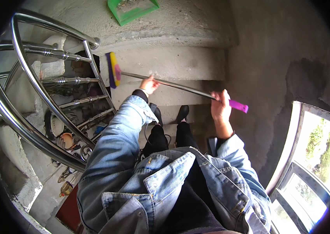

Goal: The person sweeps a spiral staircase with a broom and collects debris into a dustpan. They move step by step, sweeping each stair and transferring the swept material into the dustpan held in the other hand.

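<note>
A broom lies almost level across the view in both my hands. Its metal handle (182,86) runs from the yellow, pink and dark purple broom head (113,70) on the left to a purple end grip (239,106) on the right. My left hand (149,85) holds the handle not far from the head. My right hand (221,105) is wrapped around it just before the purple grip. The bristles are at the left end of a concrete step (176,63), beside the railing; whether they touch it I cannot tell.
A green dustpan (135,13) with debris in it rests on the concrete above. Stainless steel railing (62,80) borders the stairs on my left, with assorted items lower down beyond it. A bare plaster wall (261,58) and a bright window (320,146) flank my right. My black shoes (183,113) stand on a step.
</note>
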`<move>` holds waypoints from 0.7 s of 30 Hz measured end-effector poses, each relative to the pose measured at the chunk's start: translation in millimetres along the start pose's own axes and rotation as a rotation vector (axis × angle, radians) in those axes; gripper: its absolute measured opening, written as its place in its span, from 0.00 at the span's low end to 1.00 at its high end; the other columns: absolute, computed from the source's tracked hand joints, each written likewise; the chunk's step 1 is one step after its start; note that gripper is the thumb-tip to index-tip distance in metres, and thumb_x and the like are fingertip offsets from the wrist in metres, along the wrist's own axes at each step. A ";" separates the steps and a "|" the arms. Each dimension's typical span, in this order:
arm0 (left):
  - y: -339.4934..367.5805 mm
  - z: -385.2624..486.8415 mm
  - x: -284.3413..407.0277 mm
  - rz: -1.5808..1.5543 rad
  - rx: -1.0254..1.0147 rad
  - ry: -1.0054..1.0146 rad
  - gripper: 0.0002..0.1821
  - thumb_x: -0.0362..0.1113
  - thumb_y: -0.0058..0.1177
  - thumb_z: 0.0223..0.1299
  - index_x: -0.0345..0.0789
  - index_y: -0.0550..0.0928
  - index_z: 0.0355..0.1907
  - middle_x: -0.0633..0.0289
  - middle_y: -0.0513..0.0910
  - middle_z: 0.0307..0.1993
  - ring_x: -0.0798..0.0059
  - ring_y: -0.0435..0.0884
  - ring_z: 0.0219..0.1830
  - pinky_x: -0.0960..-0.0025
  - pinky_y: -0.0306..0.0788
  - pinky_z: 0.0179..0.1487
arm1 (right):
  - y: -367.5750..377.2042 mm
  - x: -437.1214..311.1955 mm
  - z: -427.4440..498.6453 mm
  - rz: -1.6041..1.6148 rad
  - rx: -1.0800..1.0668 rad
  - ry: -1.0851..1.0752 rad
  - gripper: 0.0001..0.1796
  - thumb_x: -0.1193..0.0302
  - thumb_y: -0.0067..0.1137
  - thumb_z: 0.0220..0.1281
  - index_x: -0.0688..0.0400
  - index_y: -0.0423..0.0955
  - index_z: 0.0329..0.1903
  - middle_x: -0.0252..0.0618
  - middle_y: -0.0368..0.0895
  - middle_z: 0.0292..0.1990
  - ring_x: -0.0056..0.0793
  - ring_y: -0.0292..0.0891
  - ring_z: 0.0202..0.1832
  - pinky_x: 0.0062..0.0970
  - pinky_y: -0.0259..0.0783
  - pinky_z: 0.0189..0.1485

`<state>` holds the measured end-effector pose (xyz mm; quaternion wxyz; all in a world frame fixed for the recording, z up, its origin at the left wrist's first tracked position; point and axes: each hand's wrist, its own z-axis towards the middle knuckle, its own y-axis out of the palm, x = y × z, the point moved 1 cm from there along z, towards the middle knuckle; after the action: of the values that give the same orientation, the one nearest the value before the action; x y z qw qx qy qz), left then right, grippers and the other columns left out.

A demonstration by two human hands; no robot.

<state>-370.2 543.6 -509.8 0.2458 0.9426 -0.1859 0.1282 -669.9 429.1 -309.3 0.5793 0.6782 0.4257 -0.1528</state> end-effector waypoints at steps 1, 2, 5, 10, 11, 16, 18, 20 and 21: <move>18.0 -1.7 -19.9 -0.046 -0.043 -0.058 0.21 0.48 0.38 0.71 0.31 0.75 0.33 0.55 0.79 0.26 0.68 0.78 0.27 0.70 0.74 0.32 | -11.9 -18.6 -10.4 -0.012 0.115 -0.042 0.14 0.68 0.53 0.65 0.54 0.66 0.22 0.31 0.63 0.19 0.26 0.62 0.26 0.33 0.65 0.43; 38.3 -4.0 -39.1 0.001 -0.171 -0.089 0.21 0.48 0.39 0.70 0.31 0.75 0.34 0.55 0.80 0.27 0.67 0.78 0.27 0.70 0.75 0.34 | -24.7 -40.9 -20.1 -0.007 0.289 -0.056 0.14 0.68 0.54 0.65 0.54 0.66 0.23 0.31 0.65 0.19 0.25 0.63 0.25 0.32 0.65 0.41; 106.6 -16.9 -102.9 0.108 -0.396 -0.189 0.23 0.52 0.42 0.68 0.31 0.76 0.32 0.54 0.81 0.29 0.66 0.81 0.30 0.67 0.76 0.37 | -59.1 -118.5 -62.4 -0.056 0.393 -0.185 0.14 0.65 0.54 0.65 0.53 0.65 0.25 0.29 0.65 0.19 0.23 0.63 0.26 0.31 0.66 0.41; 214.0 -41.6 -174.9 0.332 -0.430 -0.267 0.23 0.54 0.43 0.66 0.35 0.77 0.30 0.57 0.83 0.29 0.70 0.81 0.28 0.69 0.75 0.33 | -86.8 -204.6 -122.6 -0.113 0.410 -0.323 0.18 0.59 0.47 0.69 0.53 0.64 0.24 0.31 0.65 0.19 0.30 0.69 0.33 0.36 0.67 0.53; 228.8 -47.3 -182.3 0.387 -0.390 -0.264 0.22 0.54 0.43 0.66 0.37 0.77 0.29 0.58 0.82 0.28 0.71 0.81 0.27 0.70 0.74 0.31 | -87.0 -214.4 -130.4 -0.136 0.350 -0.354 0.18 0.59 0.47 0.69 0.53 0.64 0.23 0.31 0.65 0.20 0.30 0.69 0.34 0.36 0.67 0.53; 246.6 -86.3 -179.5 0.345 -0.274 -0.137 0.18 0.49 0.48 0.64 0.37 0.77 0.25 0.63 0.78 0.22 0.77 0.73 0.19 0.75 0.69 0.22 | -72.6 -262.0 -153.1 -0.069 -0.031 -0.561 0.12 0.67 0.50 0.66 0.52 0.63 0.27 0.26 0.58 0.22 0.21 0.61 0.27 0.34 0.63 0.48; 230.9 -100.7 -160.8 0.283 -0.258 -0.158 0.17 0.46 0.50 0.63 0.35 0.77 0.26 0.61 0.78 0.20 0.76 0.74 0.18 0.75 0.70 0.22 | -63.4 -270.1 -146.6 0.011 -0.096 -0.560 0.12 0.67 0.53 0.64 0.50 0.62 0.26 0.24 0.56 0.20 0.17 0.55 0.22 0.26 0.57 0.38; 206.8 -110.7 -133.5 0.210 -0.291 -0.134 0.18 0.44 0.50 0.65 0.31 0.75 0.24 0.59 0.76 0.19 0.74 0.73 0.17 0.75 0.70 0.22 | -51.7 -262.7 -126.5 -0.030 -0.261 -0.515 0.14 0.65 0.53 0.64 0.49 0.60 0.24 0.23 0.56 0.16 0.16 0.54 0.19 0.26 0.56 0.35; 194.9 -111.7 -119.2 0.211 -0.262 -0.096 0.17 0.43 0.49 0.65 0.33 0.74 0.23 0.60 0.75 0.18 0.74 0.73 0.17 0.75 0.70 0.22 | -45.6 -250.7 -114.3 0.035 -0.333 -0.488 0.15 0.64 0.51 0.65 0.49 0.60 0.23 0.23 0.58 0.16 0.17 0.55 0.20 0.27 0.56 0.34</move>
<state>-574.6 477.1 -373.9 0.3425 0.8828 -0.3106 0.0828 -885.1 431.9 -131.4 0.7704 0.5241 0.2812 -0.2296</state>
